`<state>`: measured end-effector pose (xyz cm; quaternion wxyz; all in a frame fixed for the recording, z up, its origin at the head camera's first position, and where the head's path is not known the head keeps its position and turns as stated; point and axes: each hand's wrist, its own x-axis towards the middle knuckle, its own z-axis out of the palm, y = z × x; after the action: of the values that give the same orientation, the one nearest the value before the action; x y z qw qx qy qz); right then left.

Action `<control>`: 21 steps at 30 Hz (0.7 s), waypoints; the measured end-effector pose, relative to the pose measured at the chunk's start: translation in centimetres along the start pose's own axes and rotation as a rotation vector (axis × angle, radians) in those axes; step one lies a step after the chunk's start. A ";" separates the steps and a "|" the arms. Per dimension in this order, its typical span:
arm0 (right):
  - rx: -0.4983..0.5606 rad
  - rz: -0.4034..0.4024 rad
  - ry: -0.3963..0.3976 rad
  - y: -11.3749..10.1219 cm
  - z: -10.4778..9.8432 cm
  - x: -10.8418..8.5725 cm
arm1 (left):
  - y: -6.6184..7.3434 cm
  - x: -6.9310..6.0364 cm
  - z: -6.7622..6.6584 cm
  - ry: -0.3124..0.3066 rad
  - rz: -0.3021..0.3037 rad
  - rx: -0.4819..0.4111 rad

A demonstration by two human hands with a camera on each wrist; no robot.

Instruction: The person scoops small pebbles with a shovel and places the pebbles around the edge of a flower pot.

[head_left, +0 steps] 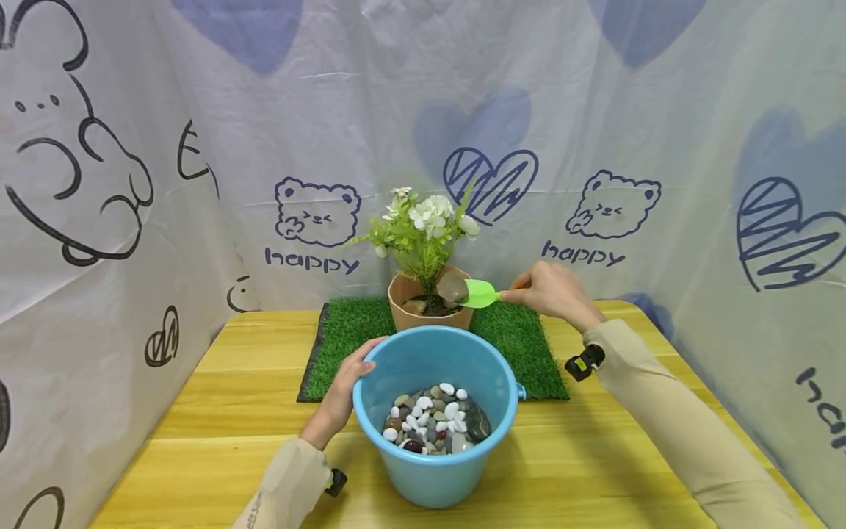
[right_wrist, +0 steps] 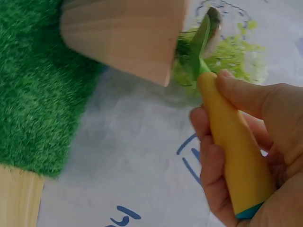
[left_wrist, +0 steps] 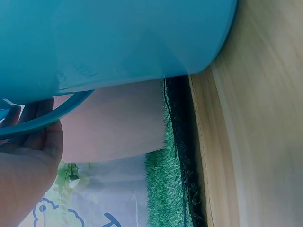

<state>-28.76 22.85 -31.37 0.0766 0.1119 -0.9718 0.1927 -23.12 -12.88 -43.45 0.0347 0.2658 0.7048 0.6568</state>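
My left hand (head_left: 344,389) holds the left side of a light blue bucket (head_left: 432,477), its thumb over the rim. In the left wrist view, fingers pass behind a curved blue band of the bucket (left_wrist: 118,42). Pebbles (head_left: 432,419), white, grey and dark red, cover the bucket's bottom. My right hand (head_left: 551,290) grips the yellow handle (right_wrist: 234,146) of a small garden trowel with a green blade (head_left: 481,293). A large greyish stone (head_left: 452,287) lies at the blade's tip, over the flowerpot (head_left: 432,321). Inside the pot are dark soil and a tan stone (head_left: 415,306).
White flowers and green leaves (head_left: 423,231) rise from the pot. Beneath it lies an artificial grass mat (head_left: 522,353) on the wooden table (head_left: 251,397). A printed cloth (head_left: 370,110) hangs behind and at both sides. The bucket stands in front of the pot.
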 end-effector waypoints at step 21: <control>-0.009 0.014 0.021 2.1 1.0 1.9 | 0.1 -0.1 0.1 0.004 0.007 0.006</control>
<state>-31.22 23.95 -32.68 0.0858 0.1029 -0.9726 0.1902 -22.98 -12.82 -43.42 0.0301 0.2669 0.7061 0.6552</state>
